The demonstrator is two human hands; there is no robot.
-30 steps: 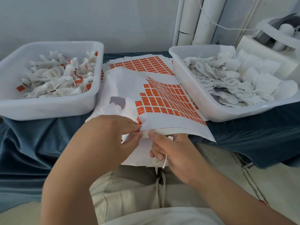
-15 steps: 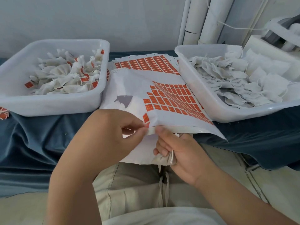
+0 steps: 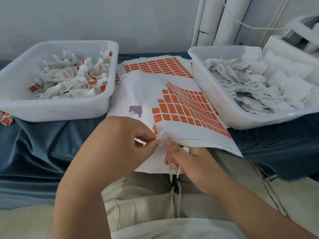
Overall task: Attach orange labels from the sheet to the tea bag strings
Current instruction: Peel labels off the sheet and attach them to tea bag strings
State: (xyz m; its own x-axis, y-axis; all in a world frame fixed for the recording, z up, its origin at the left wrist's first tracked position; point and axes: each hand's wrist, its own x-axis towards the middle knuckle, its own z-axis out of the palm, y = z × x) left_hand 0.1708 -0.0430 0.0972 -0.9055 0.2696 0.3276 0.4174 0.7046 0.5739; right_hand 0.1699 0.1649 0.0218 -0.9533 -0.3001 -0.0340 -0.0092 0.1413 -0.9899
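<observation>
A white label sheet (image 3: pixel 143 94) with rows of orange labels (image 3: pixel 186 107) lies between two tubs, its near edge lifted. My left hand (image 3: pixel 120 140) pinches the sheet's near edge beside a curled-up orange label (image 3: pixel 155 129). My right hand (image 3: pixel 188 161) sits under that edge, thumb against the left fingertips, its curled fingers holding a white tea bag (image 3: pixel 172 169) whose string (image 3: pixel 178 171) hangs down. Whether the label is off the sheet is hidden.
A white tub (image 3: pixel 57 111) at left holds tea bags with orange labels. A white tub (image 3: pixel 241 116) at right holds several plain tea bags. More label sheets (image 3: pixel 155 66) lie behind. Blue cloth (image 3: pixel 43 145) covers the table; loose labels (image 3: pixel 5 118) lie at far left.
My hands have stayed together at the sheet's near edge while the view shifted slightly. The small orange label by my left fingertips now curls up more from the sheet.
</observation>
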